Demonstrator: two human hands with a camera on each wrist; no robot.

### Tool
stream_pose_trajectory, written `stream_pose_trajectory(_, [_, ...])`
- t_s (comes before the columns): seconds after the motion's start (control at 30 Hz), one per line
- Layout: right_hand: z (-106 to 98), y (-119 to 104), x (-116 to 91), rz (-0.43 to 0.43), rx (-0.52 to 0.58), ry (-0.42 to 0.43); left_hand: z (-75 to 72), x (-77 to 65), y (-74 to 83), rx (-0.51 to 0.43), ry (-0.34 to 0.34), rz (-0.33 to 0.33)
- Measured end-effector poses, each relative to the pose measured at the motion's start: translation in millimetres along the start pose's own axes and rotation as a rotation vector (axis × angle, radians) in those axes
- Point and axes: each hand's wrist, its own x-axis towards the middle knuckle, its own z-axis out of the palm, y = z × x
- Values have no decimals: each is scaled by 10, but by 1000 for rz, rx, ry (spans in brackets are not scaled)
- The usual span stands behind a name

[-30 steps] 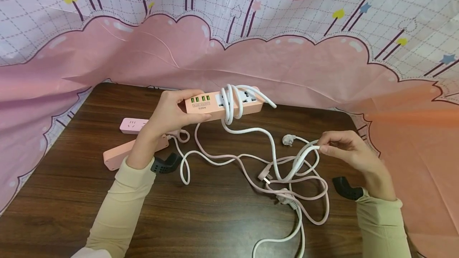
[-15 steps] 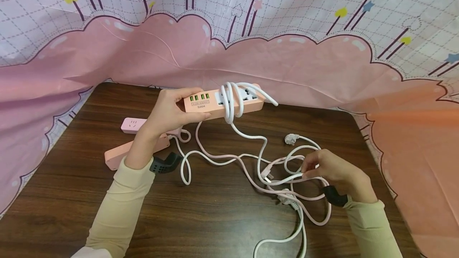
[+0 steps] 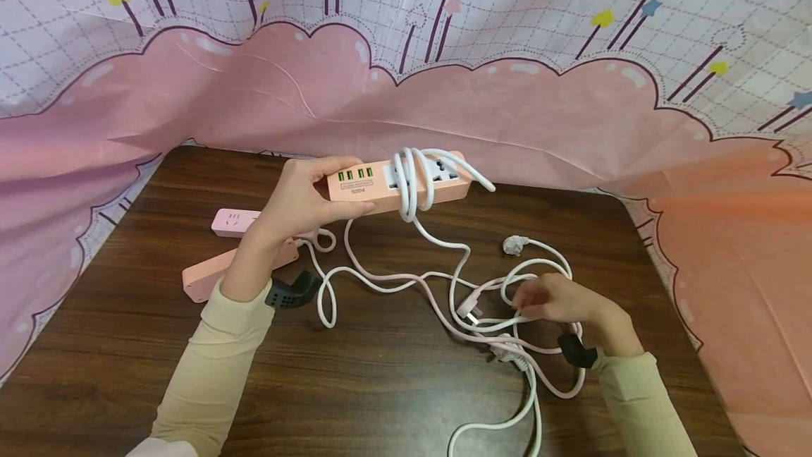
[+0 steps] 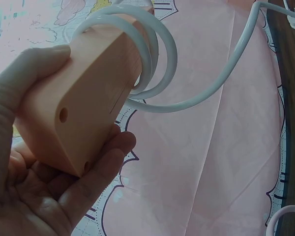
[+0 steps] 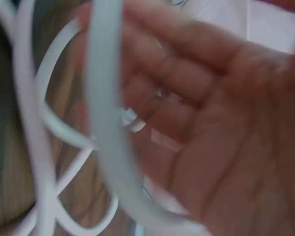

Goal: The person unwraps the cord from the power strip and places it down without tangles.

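A peach power strip (image 3: 380, 203) with green USB ports is held up by my left hand (image 3: 294, 196), which grips its left end between thumb and fingers. White cord (image 3: 406, 185) loops round the strip's middle several times. From the loops the cord runs down and right toward my right hand (image 3: 555, 298), low over tangled cords. In the right wrist view, blurred, the right hand's fingers (image 5: 167, 73) are loosely extended and a white cord (image 5: 105, 93) crosses before them. The left wrist view shows the strip's end face (image 4: 73, 118) against the left palm.
On the brown table (image 3: 355, 400), a pink power strip (image 3: 231, 223) and another peach strip (image 3: 216, 273) lie at left, partly behind the left arm. A white plug (image 3: 514, 245) and a pink plug (image 3: 469, 305) lie among cords at right. A patterned pink cloth (image 3: 380, 104) hangs behind.
My right hand has moved left and down, lowering the white cord it pinched; its fingers now look loosened. The left hand and the wrapped strip stay nearly still.
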Motion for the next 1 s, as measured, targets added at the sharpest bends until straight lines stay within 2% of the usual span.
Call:
stream_pose_trajectory(0.07, [5,-74,67,-14,1,69,4,-2,1,12,-3,10])
stream_pose_trajectory(0.2, [53,-278,284,-44,-73,339,15,0,14,17,-8,18])
stream_pose_trajectory(0.27, [97,-376,405,-69,-76,437,23,1,23,17,-9,16])
stream_pose_trajectory(0.33, [145,-468,516,-103,-31,450,32,0,24,18,-9,11])
stream_pose_trajectory(0.5, [250,-626,714,-168,76,369,44,-1,27,10,-20,14])
stream_pose_trajectory(0.6, [243,-678,774,-191,138,436,28,-6,24,3,-34,21])
stream_pose_trajectory(0.7, [167,-712,783,-197,224,596,3,-16,20,-6,-57,27])
stream_pose_trajectory(0.87, [-29,-775,690,-196,476,871,-1,-19,7,-30,-108,24])
stream_pose_trajectory(0.93, [-92,-795,627,-259,591,925,6,-18,-1,-31,-119,21])
stream_pose_trajectory(1.0, [-139,-804,557,-386,686,917,14,-15,4,-29,-122,13])
